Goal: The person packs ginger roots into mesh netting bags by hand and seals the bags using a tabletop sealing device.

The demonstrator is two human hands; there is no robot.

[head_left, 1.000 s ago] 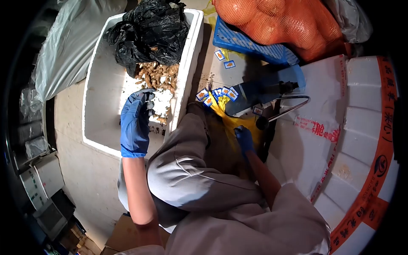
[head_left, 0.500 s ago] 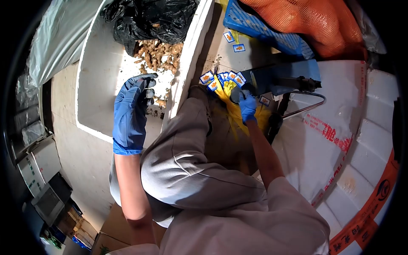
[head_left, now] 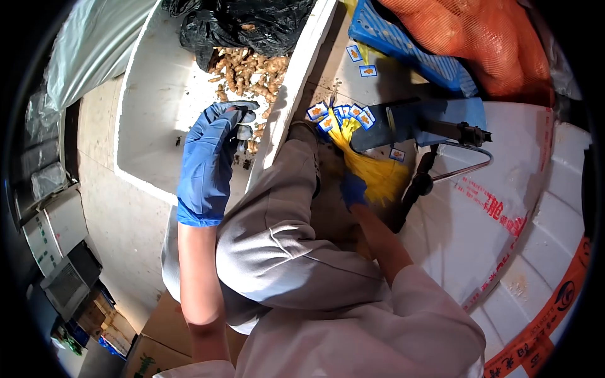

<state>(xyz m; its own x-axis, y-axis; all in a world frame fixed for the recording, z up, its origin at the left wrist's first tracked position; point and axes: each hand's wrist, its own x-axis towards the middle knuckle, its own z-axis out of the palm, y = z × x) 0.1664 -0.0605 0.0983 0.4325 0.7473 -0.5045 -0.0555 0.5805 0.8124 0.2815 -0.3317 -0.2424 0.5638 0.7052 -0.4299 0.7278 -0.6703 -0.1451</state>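
Note:
My left hand (head_left: 211,154), in a blue glove with darkened fingertips, is over the near side of a white foam box (head_left: 144,120). Its fingers are curled together, and what they may hold cannot be made out. Pieces of ginger (head_left: 252,72) lie in the box just beyond the fingertips. My right hand (head_left: 354,191), also gloved in blue, is low in shadow beside a bunch of yellow mesh bags (head_left: 372,173). Its fingers are hard to see. Blue-and-white labels (head_left: 343,114) fan out at the top of the bunch, next to a blue tube on a stand (head_left: 428,123).
Black plastic (head_left: 246,28) covers the far end of the box. A blue plastic crate (head_left: 409,50) and an orange mesh sack (head_left: 479,44) are at the upper right. White foam boxes (head_left: 466,189) line the right side. Loose labels (head_left: 368,71) lie on the floor.
My right hand has moved down and left, away from the tube and the top of the yellow bags, into shadow. My left hand remains curled over the box. The view has shifted slightly.

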